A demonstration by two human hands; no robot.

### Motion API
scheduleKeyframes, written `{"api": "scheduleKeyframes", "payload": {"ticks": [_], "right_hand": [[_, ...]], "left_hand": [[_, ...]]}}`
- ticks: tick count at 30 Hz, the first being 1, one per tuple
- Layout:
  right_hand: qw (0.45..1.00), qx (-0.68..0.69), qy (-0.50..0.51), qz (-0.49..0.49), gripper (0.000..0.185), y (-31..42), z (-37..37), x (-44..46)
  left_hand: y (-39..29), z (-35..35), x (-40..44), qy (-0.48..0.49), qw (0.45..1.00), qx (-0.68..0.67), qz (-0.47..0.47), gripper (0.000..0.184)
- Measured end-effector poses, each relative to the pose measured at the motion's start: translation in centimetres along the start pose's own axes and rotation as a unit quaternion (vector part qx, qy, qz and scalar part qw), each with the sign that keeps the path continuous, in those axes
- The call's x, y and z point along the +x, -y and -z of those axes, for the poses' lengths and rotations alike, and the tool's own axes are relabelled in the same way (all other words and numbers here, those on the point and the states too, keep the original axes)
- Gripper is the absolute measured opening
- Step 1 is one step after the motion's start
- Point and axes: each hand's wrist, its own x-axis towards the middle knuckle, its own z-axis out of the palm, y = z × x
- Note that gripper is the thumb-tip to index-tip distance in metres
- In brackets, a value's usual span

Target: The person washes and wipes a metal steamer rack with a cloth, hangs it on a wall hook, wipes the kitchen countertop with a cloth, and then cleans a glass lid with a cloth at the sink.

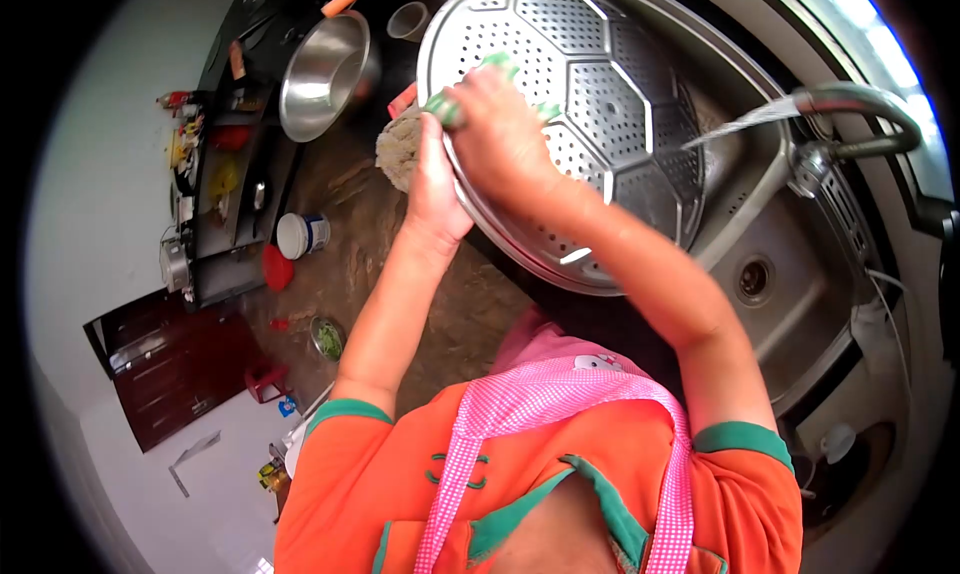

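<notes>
Shiny metal makes up the broad round tray (605, 99), pierced with small holes, that both hands share, its right part reaching over the sink (800, 304) and its left part outside it. The left hand (440, 199) grips the rim at the tray's left, thumb up at the edge; its other fingers are partly hidden, yet they look closed around that rim. The right hand (495, 134) is closed over a green and white cloth (497, 62), which pokes out on both sides of its fingers and is pressed to the upper face of the tray, close inside the rim that the left hand holds. So the two hands nearly meet at the tray's left side, while the bulk of the holed face spreads to the right of the cloth. The tray is round, with no long axis to follow; the right forearm crosses above its near edge. A rough tan bundle (398, 152) lies just beside the left hand, past the rim; how it is held there cannot be told. From the curved tap (865, 114) on the right, water (745, 121) runs towards the tray's right side, away from both hands; where it lands is unclear. Farther left are a steel bowl (322, 77) and, near the tray's far rim, a clear cup (407, 21).
</notes>
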Motion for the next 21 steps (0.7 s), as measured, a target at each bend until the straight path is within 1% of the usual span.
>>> {"api": "scheduleKeyframes", "payload": {"ticks": [1, 2, 3, 4, 5, 6, 8, 9, 10, 12, 14, 16, 18, 20, 21], "right_hand": [[0.999, -0.02, 0.018, -0.022, 0.034, 2.1, 0.2, -1.5], [0.999, -0.037, -0.022, -0.005, 0.042, 3.3, 0.5, -3.8], [1.0, -0.001, 0.004, -0.003, 0.05, 4.2, 1.6, -6.1], [0.999, 0.02, 0.012, 0.024, 0.052, 4.6, 2.4, -8.2], [0.999, 0.008, 0.043, 0.023, 0.049, 5.0, 3.9, -10.1], [0.997, -0.002, 0.074, 0.023, 0.047, 4.8, 5.4, -11.8], [0.997, -0.027, 0.071, 0.016, 0.05, 2.0, 7.0, -16.1], [0.996, -0.047, 0.076, -0.008, 0.05, 0.5, 8.2, -17.4], [0.994, -0.065, 0.081, -0.031, 0.05, -1.1, 9.3, -18.5], [0.989, -0.099, 0.062, -0.089, 0.046, -5.1, 10.3, -20.2], [0.984, -0.121, 0.039, -0.128, 0.04, -9.0, 10.5, -20.6], [0.965, -0.197, 0.074, -0.154, 0.037, -13.1, 10.7, -19.6], [0.955, -0.135, 0.106, -0.241, 0.033, -15.4, 11.9, -16.2], [0.958, -0.094, 0.034, -0.27, 0.03, -17.6, 12.4, -13.2], [0.972, -0.063, 0.004, -0.226, 0.029, -18.0, 12.9, -11.5]], "left_hand": [[-0.2, 0.0, 0.0, 0.006, 0.999, -0.038, 0.019, 0.058], [-0.2, 0.6, 0.0, 0.001, 0.999, -0.036, 0.015, 0.055], [-0.2, 0.1, -0.4, -0.005, 1.0, -0.005, 0.017, 0.053], [-0.4, -0.8, -0.8, -0.012, 0.999, 0.025, 0.019, 0.051], [-0.6, -1.8, -1.0, -0.037, 0.998, 0.008, 0.049, 0.047], [-0.2, -1.3, -0.4, -0.025, 0.999, -0.012, 0.026, 0.047], [0.3, 0.2, 0.0, -0.007, 1.0, -0.025, 0.004, 0.047], [0.5, 0.7, 0.3, -0.019, 1.0, -0.001, -0.017, 0.049], [0.5, 0.7, 0.4, -0.018, 1.0, -0.004, -0.016, 0.049], [0.4, 0.3, 0.1, -0.02, 1.0, -0.008, -0.014, 0.049], [0.5, 0.6, 0.3, -0.024, 0.999, -0.024, -0.008, 0.05], [0.7, 1.6, 0.8, -0.01, 0.999, -0.035, 0.0, 0.051], [0.5, 1.3, 0.5, -0.008, 0.999, -0.031, 0.001, 0.051], [0.4, 1.1, 0.3, 0.003, 0.999, -0.035, 0.003, 0.051], [0.3, 0.7, 0.1, 0.004, 0.999, -0.041, 0.009, 0.05]]}}
